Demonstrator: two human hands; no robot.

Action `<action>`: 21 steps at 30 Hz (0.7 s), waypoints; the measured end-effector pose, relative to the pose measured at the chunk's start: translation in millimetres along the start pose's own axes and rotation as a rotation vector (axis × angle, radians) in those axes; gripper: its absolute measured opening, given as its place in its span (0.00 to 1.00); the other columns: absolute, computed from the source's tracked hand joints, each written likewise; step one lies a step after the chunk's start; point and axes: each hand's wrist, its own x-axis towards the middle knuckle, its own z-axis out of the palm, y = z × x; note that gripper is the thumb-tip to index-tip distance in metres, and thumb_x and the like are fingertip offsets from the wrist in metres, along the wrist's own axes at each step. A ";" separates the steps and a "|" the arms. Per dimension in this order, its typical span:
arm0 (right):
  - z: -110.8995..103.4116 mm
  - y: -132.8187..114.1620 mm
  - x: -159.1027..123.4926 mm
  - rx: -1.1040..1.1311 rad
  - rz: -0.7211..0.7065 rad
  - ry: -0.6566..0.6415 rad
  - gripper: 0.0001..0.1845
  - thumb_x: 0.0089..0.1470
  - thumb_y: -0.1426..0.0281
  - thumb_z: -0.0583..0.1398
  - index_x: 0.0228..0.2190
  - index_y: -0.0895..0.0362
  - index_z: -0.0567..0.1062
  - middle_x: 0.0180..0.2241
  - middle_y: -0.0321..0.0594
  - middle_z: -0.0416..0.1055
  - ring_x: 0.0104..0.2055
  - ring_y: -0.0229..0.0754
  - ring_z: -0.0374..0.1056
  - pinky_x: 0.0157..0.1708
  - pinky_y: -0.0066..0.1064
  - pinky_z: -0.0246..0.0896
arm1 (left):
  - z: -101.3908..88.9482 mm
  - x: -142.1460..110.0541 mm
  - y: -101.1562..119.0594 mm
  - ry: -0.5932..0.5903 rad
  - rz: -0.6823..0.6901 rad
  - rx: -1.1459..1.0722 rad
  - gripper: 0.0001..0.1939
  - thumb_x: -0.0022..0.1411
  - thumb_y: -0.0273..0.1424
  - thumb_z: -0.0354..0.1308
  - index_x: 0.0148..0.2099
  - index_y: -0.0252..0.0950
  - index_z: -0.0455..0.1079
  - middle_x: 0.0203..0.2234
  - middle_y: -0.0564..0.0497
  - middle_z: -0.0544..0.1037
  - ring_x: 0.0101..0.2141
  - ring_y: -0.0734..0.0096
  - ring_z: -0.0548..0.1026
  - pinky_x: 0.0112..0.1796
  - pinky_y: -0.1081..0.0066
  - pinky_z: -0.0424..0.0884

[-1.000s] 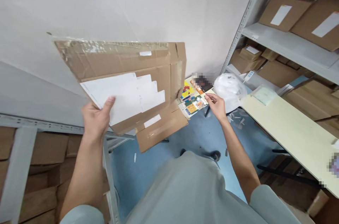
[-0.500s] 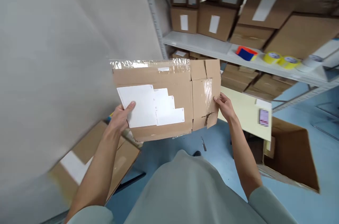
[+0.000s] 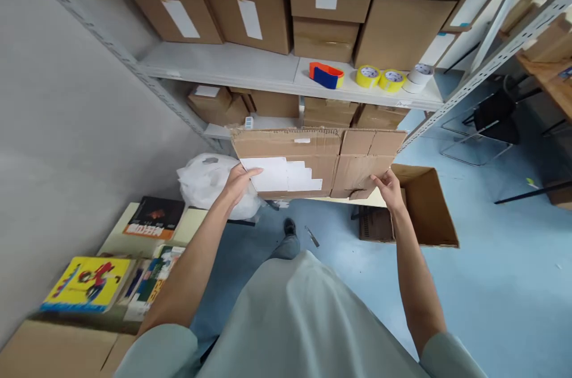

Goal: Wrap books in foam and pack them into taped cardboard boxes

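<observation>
A flattened cardboard piece (image 3: 313, 146) with white paper labels (image 3: 272, 174) on its left part is held up in front of me. My left hand (image 3: 239, 182) grips its left edge, the thumb lying over the labels and the fingers behind. At the lower right, my right hand (image 3: 388, 186) pinches the cardboard's other end. A crease with a folded flap runs down its right part. Behind it, the cardboard hides most of a pale yellow tabletop (image 3: 330, 201).
Metal shelving (image 3: 223, 62) carries several cardboard boxes (image 3: 250, 11), yellow tape rolls (image 3: 367, 76) and an orange-blue strap (image 3: 326, 75). An open carton (image 3: 429, 205) stands on the floor at right. Left are a white plastic bag (image 3: 210, 178), a yellow book (image 3: 89, 282) and a knife-like strip (image 3: 311, 236) on the floor.
My view has swung toward the shelving and right side. The cardboard, still in both hands, now sits farther out and is tilted more edge-on, before the lower shelf.
</observation>
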 end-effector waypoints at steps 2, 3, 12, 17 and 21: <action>-9.0 8.8 6.7 -0.041 0.023 0.007 0.27 0.58 0.50 0.72 0.52 0.50 0.79 0.56 0.49 0.84 0.59 0.56 0.78 0.67 0.53 0.71 | 12.7 25.6 -10.3 -0.025 -0.034 0.035 0.34 0.37 0.42 0.85 0.47 0.33 0.84 0.43 0.40 0.89 0.54 0.41 0.84 0.60 0.52 0.77; -12.2 12.1 10.3 -0.061 0.042 0.016 0.28 0.57 0.51 0.72 0.53 0.51 0.79 0.56 0.50 0.83 0.60 0.57 0.78 0.67 0.54 0.70 | 18.4 38.5 -15.4 -0.035 -0.048 0.052 0.33 0.37 0.42 0.85 0.45 0.34 0.84 0.42 0.41 0.89 0.53 0.41 0.84 0.59 0.52 0.77; -18.6 22.6 40.2 -0.172 0.175 0.162 0.35 0.51 0.55 0.72 0.59 0.50 0.77 0.55 0.50 0.83 0.59 0.58 0.78 0.68 0.57 0.68 | 60.3 143.1 -50.3 -0.137 -0.120 0.081 0.33 0.37 0.49 0.81 0.43 0.37 0.82 0.37 0.46 0.88 0.45 0.47 0.85 0.54 0.56 0.77; -8.7 26.8 52.1 -0.170 0.219 0.210 0.38 0.51 0.54 0.72 0.62 0.47 0.74 0.59 0.49 0.81 0.62 0.56 0.76 0.68 0.54 0.69 | 68.2 189.3 -65.3 -0.236 -0.118 0.083 0.32 0.42 0.49 0.79 0.47 0.38 0.82 0.39 0.45 0.88 0.46 0.46 0.84 0.55 0.54 0.77; 0.2 25.1 58.8 -0.152 0.280 0.229 0.41 0.50 0.56 0.72 0.64 0.47 0.72 0.63 0.49 0.78 0.65 0.55 0.74 0.70 0.54 0.67 | 76.2 215.4 -76.8 -0.260 -0.149 0.072 0.28 0.45 0.49 0.76 0.46 0.38 0.82 0.38 0.45 0.87 0.47 0.45 0.84 0.55 0.52 0.77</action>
